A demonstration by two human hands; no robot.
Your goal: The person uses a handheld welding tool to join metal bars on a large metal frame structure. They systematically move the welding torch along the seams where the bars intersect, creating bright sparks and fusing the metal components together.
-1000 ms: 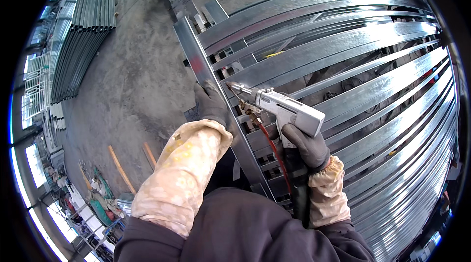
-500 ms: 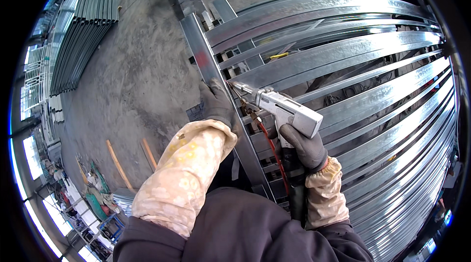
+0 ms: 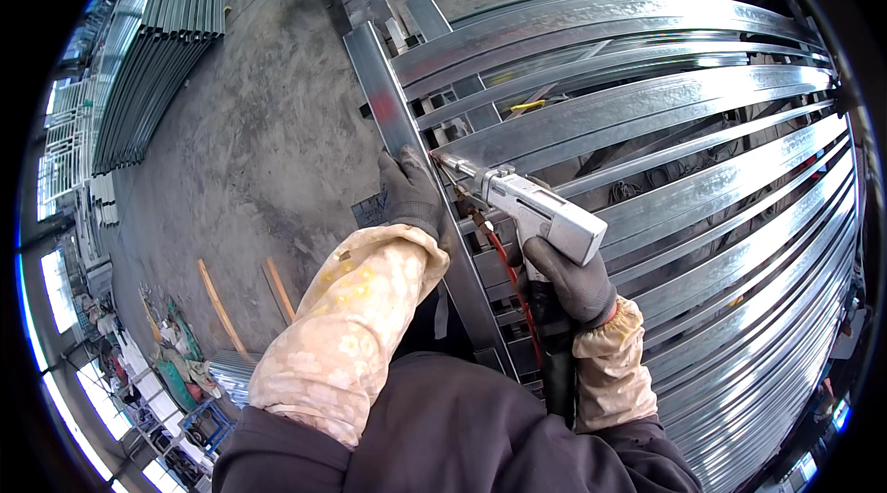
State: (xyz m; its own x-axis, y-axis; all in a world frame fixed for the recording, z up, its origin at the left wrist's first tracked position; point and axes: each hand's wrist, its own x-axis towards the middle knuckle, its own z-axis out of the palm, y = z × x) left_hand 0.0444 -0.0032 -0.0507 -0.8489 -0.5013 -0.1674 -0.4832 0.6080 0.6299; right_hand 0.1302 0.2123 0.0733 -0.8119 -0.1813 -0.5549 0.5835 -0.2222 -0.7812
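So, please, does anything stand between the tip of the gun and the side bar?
Nothing visible does. The right hand grips the gun, whose tip ends right by the side bar; whether they touch, I cannot tell. The left hand is beside the tip, not between.

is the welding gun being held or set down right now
Held. The gloved right hand grips the welding gun by its handle, nozzle pointing toward the steel tube.

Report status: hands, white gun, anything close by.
Right hand gripping white gun. Left hand against metal end rail. Gun tip near rail's edge. Red hose beside gun.
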